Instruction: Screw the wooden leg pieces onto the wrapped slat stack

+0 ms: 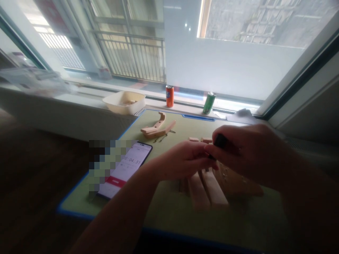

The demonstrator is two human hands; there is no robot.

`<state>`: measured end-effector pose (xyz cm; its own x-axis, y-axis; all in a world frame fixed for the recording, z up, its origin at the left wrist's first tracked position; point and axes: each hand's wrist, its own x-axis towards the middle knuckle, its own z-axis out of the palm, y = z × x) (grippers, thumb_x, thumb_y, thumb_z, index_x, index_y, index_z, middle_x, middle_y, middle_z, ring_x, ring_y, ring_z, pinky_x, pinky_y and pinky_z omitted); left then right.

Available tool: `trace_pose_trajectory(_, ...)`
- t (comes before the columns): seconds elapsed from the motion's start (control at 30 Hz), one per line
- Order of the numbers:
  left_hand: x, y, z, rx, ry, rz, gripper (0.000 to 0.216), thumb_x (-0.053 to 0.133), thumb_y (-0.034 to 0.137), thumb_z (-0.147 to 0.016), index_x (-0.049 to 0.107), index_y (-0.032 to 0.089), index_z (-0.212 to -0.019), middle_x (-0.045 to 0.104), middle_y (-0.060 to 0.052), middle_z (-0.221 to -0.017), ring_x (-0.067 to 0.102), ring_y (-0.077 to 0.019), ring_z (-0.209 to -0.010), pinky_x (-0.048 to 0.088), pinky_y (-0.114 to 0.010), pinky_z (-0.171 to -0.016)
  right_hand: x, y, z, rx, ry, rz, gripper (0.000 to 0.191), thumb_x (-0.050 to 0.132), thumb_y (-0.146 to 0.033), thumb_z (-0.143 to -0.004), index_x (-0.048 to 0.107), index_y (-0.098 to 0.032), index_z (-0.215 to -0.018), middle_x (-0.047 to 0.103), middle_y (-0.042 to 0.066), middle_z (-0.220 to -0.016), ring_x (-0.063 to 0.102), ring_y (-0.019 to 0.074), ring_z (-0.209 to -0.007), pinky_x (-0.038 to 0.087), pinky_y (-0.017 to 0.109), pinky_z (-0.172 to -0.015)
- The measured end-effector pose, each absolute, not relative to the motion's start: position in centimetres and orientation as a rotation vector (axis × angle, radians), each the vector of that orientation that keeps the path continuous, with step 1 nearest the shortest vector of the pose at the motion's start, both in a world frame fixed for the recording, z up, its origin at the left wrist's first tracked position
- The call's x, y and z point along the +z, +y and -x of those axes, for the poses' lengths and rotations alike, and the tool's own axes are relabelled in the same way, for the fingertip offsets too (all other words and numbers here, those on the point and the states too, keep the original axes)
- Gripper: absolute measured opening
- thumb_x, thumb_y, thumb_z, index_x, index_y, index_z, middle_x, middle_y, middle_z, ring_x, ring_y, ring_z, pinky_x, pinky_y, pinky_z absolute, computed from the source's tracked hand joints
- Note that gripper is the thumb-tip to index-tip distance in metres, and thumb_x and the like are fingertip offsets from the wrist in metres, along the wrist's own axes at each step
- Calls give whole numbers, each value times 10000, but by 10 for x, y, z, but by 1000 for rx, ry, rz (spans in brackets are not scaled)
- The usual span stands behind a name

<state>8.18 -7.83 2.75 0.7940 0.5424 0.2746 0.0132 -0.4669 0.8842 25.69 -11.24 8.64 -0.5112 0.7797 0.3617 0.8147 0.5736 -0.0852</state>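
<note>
My right hand [241, 151] is closed around a black-handled tool [219, 140], whose tip is hidden by my fingers. Pinched at the lower end of the tool are the fingers of my left hand [192, 160]; what they grip is hidden. Directly below both hands, two pale wooden bars [214, 190] lie side by side on the green mat [164, 211]. A wider wooden board with holes [238, 183] sits to their right, partly covered by my right hand. Farther back on the mat are curved wooden pieces [159, 130] and a few metal screws [161, 138].
A phone [123, 171] showing a timer lies at the mat's left side. On the window sill stand a cream plastic basket [124, 102], an orange can [170, 97] and a green can [209, 103]. Clear plastic bags [37, 81] lie farther left, and the window rises behind.
</note>
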Motion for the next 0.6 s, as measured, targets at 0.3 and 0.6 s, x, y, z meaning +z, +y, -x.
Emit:
trace_pose_trajectory(0.3,28,-77,-81,647,408,-1964,171,526,261,-821,601,112,-780,578,-45,-831,519,-68,-613,435,-162,-531,87,-114,-258,-33,-2489,1229,189,537,-359,-797,584,-185,-740,522,-29,-538,384,80,-443,276,232,-459)
trace_pose_trajectory(0.6,20,-76,-78,764,624,-1875,234,607,334,-759,628,108,-816,563,0,-662,510,-88,-602,414,-190,-541,87,-114,-254,68,-2487,1134,238,582,-339,-788,614,-198,-977,617,-6,-669,493,100,-523,358,224,-502)
